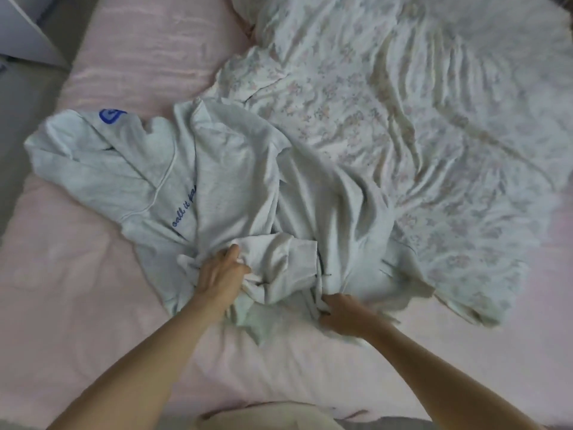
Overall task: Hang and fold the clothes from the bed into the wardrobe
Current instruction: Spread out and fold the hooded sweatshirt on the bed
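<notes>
Hoodie: pale grey, spread across the middle of the frame on the pink bed; hood at the left, body bunched toward the lower centre, blue lettering on the chest.
Sleeve: folded across the lower body, probably brought inward so the garment narrows for folding.
Left hand: at lower centre, fingers curled into the bunched cloth by the sleeve, gripping it; likely gathering or pinning that part.
Right hand: lower centre-right, fingers curled on the hem edge, pinching cloth; this looks like pulling the fabric taut, though blur hides the exact grip.
Floral duvet: crumpled over the upper right of the frame, its edge touching the hoodie's right side.
Wardrobe: cannot tell; only a pale panel shows at the upper left.
Stage: folding seems barely begun, and the hoodie is not yet tidy.
</notes>
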`<state>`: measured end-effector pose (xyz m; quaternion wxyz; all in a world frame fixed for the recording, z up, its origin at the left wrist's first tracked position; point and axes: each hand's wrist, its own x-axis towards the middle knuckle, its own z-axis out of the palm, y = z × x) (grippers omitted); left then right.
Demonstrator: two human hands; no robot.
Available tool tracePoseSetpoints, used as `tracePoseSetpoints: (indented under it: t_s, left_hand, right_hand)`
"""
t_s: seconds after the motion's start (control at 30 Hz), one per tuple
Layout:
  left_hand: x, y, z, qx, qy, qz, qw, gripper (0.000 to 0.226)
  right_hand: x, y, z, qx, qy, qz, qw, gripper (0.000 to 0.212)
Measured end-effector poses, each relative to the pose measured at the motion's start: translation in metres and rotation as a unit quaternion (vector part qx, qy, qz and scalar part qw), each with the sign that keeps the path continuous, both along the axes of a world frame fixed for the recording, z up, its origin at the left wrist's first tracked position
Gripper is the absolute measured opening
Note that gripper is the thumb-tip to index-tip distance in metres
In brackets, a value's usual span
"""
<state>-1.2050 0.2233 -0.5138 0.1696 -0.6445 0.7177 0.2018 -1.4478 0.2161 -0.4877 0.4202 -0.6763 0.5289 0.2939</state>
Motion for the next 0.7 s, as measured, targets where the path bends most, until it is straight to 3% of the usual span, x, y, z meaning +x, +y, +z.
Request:
tracePoseSetpoints:
  t_s: [0.07,0.13,0.17,0.23,0.33,0.37,0.43,0.47,0.5,0.6,0.67,0.7]
  left_hand:
    - [0.023,0.003,0.016,-0.035,-0.025,0.053,0.998,0.029]
    - [0.046,0.008,0.030,-0.093,-0.003,0.120,0.988,0.023]
    - [0.054,0.012,0.035,-0.109,-0.008,0.133,0.985,0.024]
    - [0.058,0.019,0.041,-0.055,-0.034,0.070,0.995,0.036]
    - [0.026,0.036,0.039,0.065,0.032,0.005,0.997,0.050]
    - [0.010,0.045,0.040,0.048,0.065,0.016,0.997,0.048]
    - [-0.022,0.061,0.034,-0.086,0.125,0.097,0.984,0.025]
    - [-0.035,0.069,0.032,-0.137,0.156,0.158,0.965,0.011]
    - [-0.048,0.074,0.030,-0.115,0.175,0.229,0.950,0.015]
    - [-0.080,0.093,0.012,0.148,0.173,0.382,0.896,0.042]
    - [-0.093,0.099,-0.001,0.261,0.226,0.461,0.817,0.068]
    - [-0.101,0.102,-0.008,0.265,0.267,0.518,0.768,0.082]
  right_hand:
    - [0.026,0.025,0.024,0.103,-0.073,0.051,0.991,0.008]
    - [0.048,0.042,0.034,0.165,-0.102,0.063,0.979,0.024]
    - [0.056,0.045,0.034,0.188,-0.103,0.038,0.976,0.030]
    - [0.062,0.037,0.029,0.175,-0.107,-0.086,0.975,0.038]
    - [0.039,0.006,0.011,-0.092,-0.089,-0.241,0.962,0.031]
    - [0.026,-0.007,0.005,-0.175,-0.076,-0.249,0.949,0.034]
    - [0.002,-0.034,-0.011,-0.276,-0.042,-0.241,0.929,0.046]
    - [-0.008,-0.048,-0.018,-0.293,-0.022,-0.238,0.926,0.055]
    - [-0.015,-0.062,-0.026,-0.283,-0.006,-0.227,0.932,0.065]
    - [-0.022,-0.085,-0.049,-0.157,0.041,-0.163,0.973,0.081]
    - [-0.017,-0.083,-0.057,-0.134,0.047,-0.143,0.979,0.061]
    - [-0.015,-0.080,-0.061,-0.155,0.040,-0.143,0.977,0.044]
